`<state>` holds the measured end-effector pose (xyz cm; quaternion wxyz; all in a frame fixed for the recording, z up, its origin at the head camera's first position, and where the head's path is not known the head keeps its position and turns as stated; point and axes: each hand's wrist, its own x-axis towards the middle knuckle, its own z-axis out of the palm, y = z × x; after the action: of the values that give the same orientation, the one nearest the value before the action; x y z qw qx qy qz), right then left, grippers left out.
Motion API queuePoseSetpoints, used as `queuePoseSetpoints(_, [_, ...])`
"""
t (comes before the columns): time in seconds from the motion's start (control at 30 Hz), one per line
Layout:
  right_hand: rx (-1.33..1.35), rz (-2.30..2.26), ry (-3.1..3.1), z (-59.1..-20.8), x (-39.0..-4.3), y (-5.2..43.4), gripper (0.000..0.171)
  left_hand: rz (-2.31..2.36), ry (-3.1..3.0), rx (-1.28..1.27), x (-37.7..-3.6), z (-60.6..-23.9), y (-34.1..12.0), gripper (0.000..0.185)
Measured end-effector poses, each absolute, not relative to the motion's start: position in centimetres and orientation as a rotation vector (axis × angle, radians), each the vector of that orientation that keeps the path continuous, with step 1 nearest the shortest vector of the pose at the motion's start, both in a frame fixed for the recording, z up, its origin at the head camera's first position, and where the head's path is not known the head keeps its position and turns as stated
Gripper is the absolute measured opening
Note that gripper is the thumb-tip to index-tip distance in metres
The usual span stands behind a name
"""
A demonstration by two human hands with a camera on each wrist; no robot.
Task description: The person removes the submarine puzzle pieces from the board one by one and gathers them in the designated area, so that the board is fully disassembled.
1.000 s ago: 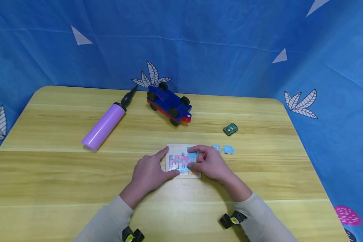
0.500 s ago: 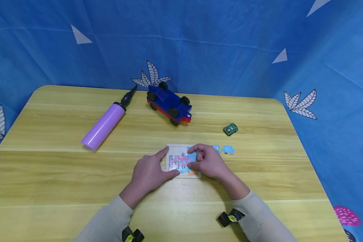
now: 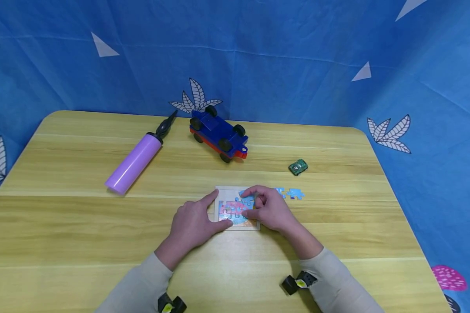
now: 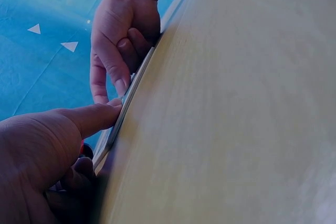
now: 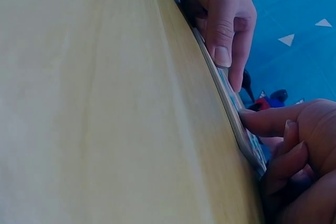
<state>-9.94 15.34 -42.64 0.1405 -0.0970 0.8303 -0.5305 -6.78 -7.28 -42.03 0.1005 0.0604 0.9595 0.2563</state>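
- On the tabletop [image 3: 141, 243] lies a flat, square, pale-framed jigsaw puzzle [image 3: 229, 194], coloured pink and blue, its upper-left part white.
- Left hand [image 3: 193, 222] presses it, fingers widely spread.
- Right hand [image 3: 273, 210]: fingers slightly apart; whether pinching, I cannot tell.

no text, brand or number can be read in any view. the small yellow mark [image 3: 300, 283] on the black device [image 3: 290, 285] at the right sleeve [image 3: 334, 278], and the yellow patch [image 3: 167, 308] on the black gadget [image 3: 178, 305] at the left sleeve [image 3: 142, 282], are too small to make out.
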Motion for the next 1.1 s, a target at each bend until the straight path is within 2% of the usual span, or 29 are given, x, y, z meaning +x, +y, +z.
queuePoseSetpoints(0.33, [-0.213,-1.515,2.43,-42.58,-9.99,15.55,0.054,0.751,2.827,0.166,-6.79,-41.94,-7.27,0.096])
queuePoseSetpoints(0.57, [-0.177,-1.472,2.449,-42.48,-9.98,15.55,0.048,0.752,2.838,0.176,-6.81,-41.98,-7.23,0.096])
queuePoseSetpoints(0.83, [-0.167,-1.466,2.453,-42.69,-9.95,15.66,0.052,0.756,2.831,0.171,-6.72,-42.04,-7.26,0.096])
queuePoseSetpoints(1.1, [-0.189,-1.456,2.463,-42.65,-10.02,15.69,0.048,0.747,2.828,0.168,-6.79,-42.04,-7.24,0.096])
